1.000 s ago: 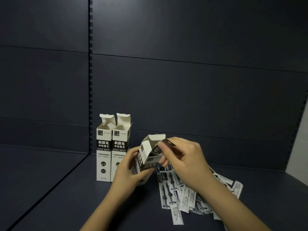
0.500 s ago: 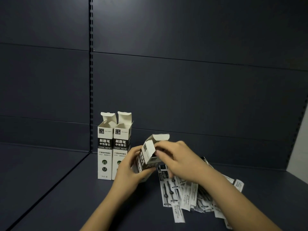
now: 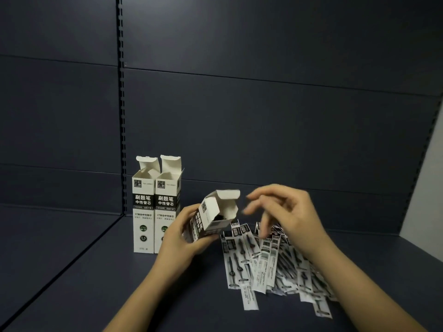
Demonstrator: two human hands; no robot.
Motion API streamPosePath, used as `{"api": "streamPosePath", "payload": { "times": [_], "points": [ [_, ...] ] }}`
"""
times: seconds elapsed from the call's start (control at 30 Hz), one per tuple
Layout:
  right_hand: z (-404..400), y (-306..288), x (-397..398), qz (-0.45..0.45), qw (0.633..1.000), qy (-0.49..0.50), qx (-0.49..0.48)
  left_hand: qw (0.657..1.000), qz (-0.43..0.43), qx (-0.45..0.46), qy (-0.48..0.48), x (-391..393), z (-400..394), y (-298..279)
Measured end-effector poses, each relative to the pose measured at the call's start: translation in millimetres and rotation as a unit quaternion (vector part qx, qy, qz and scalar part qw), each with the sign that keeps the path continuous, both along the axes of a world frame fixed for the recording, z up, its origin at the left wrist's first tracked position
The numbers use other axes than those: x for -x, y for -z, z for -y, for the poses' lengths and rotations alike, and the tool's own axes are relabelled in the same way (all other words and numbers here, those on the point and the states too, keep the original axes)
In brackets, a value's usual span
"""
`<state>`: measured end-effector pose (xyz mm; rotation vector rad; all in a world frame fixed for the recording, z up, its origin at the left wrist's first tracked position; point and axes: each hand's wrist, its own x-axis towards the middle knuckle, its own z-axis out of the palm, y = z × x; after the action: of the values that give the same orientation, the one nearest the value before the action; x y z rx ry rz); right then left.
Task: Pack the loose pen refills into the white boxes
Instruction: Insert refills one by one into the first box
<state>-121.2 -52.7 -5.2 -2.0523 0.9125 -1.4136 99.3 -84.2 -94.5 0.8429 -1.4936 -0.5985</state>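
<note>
The left hand (image 3: 178, 238) is wrapped around a white box (image 3: 211, 218), with the thumb on the near side and the fingers behind it. It holds the box up off the dark shelf (image 3: 119, 283). The right hand (image 3: 285, 212) hangs in the air just to the right of the box mouth. Its fingers are loose and a little bent, pointing down and left, and they hold nothing. It looks blurry.

Half a second ago the right hand was pressed right on the top of the box, with its fingers at the mouth. Now it has pulled away to the right and up, and there is a gap between it and the box. The left hand has kept its grip, and the box has hardly moved.

The held box is tilted. Its long side runs from lower left to upper right, and its open mouth points up and to the right, toward the right hand. The top flap (image 3: 227, 195) stands open. Something dark shows inside.

The loose pen refills (image 3: 263, 262) lie in a heap on the shelf under the right hand. Most point away from the person.

Two more white boxes (image 3: 155, 212) stand straight up side by side, left of the held box, with their flaps open.
</note>
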Motion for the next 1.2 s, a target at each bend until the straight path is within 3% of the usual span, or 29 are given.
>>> {"api": "streamPosePath", "payload": {
  "times": [0.07,0.2,0.37,0.47,0.67,0.9,0.97,1.07,1.2],
  "points": [
    [9.2,7.5,11.9,0.008,0.997,0.075,-0.036,1.0,-0.002,-0.002,-0.001,0.5,-0.2,-0.2],
    [31.7,36.4,25.9,-0.195,0.942,0.216,-0.167,1.0,-0.006,-0.012,0.002,0.6,-0.5,0.6],
    [40.1,62.9,13.8,-0.445,0.826,0.267,-0.222,1.0,-0.011,-0.017,0.002,0.4,1.6,3.3],
    [39.5,59.3,5.1,-0.487,0.801,0.266,-0.227,1.0,-0.007,-0.016,0.004,-0.5,2.2,5.0],
    [47.9,46.1,6.0,-0.462,0.808,0.248,-0.27,1.0,-0.007,-0.022,0.0,-1.6,2.4,4.7],
    [53.6,39.3,25.4,-0.321,0.875,0.255,-0.258,1.0,-0.004,-0.019,-0.004,-1.6,3.2,4.0],
    [47.2,30.0,30.4,-0.256,0.908,0.232,-0.237,1.0,-0.002,-0.019,-0.007,-2.1,4.8,4.3],
    [28.0,10.3,27.3,-0.101,0.959,0.119,-0.236,1.0,0.0,-0.016,-0.009,-2.9,5.2,4.3],
    [-4.3,-15.7,10.6,0.067,0.974,0.002,-0.215,1.0,0.007,-0.019,-0.005,-2.4,2.9,3.3]
  ]
}}
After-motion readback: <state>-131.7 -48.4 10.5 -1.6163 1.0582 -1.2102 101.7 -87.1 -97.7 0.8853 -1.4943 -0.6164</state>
